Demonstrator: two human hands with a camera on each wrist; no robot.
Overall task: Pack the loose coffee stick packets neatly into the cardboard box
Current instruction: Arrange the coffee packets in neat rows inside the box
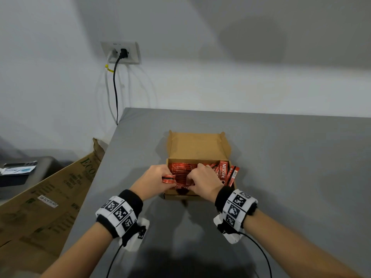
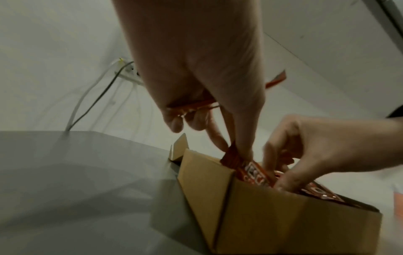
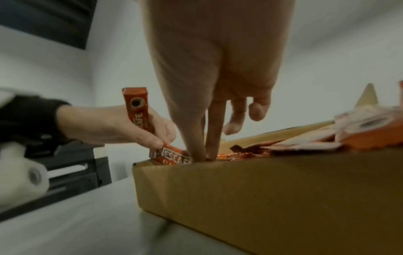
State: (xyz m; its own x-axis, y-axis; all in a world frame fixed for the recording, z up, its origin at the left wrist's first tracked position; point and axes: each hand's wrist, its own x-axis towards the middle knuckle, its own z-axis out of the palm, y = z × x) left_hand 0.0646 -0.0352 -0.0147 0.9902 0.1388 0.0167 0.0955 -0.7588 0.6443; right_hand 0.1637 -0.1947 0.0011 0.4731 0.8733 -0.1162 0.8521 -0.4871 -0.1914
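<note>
An open cardboard box (image 1: 197, 146) stands mid-table with its lid folded back. Red coffee stick packets (image 1: 180, 169) lie flat inside; several more (image 1: 223, 171) stand on end against its right wall. My left hand (image 1: 167, 178) is at the front-left corner: a few packets (image 3: 137, 107) are gripped in its curled fingers, while thumb and forefinger pinch one end of another packet (image 2: 250, 170) at the box's rim. My right hand (image 1: 190, 180) reaches down into the box beside it. Its thumb and forefinger (image 3: 214, 131) close on the same packet (image 3: 172, 154).
The grey table (image 1: 291, 177) ends just left of my left forearm. Below that edge leans a large flattened carton (image 1: 50, 197). A wall socket (image 1: 120, 52) with cables hangs behind the table's back-left corner. A dark unit (image 1: 22, 173) with small items sits far left.
</note>
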